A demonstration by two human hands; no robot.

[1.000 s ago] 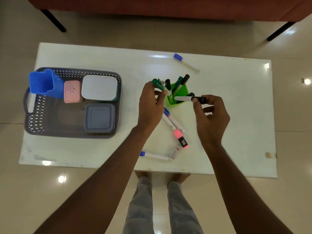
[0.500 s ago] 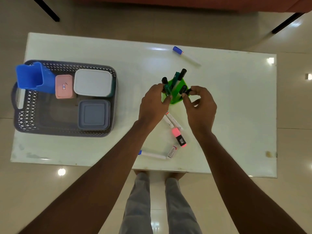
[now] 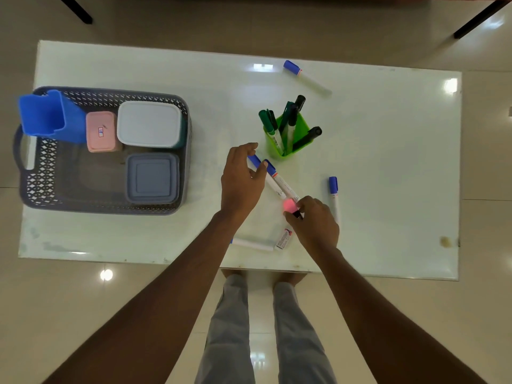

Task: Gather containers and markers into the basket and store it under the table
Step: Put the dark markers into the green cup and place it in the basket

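Head view: green cup (image 3: 297, 134) of markers (image 3: 291, 117), basket (image 3: 41, 173) with lidded containers (image 3: 151, 178).

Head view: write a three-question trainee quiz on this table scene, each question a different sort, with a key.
1. True or false: the green cup stands inside the basket.
2. What is the right hand touching? A pink highlighter; B blue cup; C grey box.
3. Fill in: the left hand rests on two ____-capped markers.

Key: 1 false; 2 A; 3 blue.
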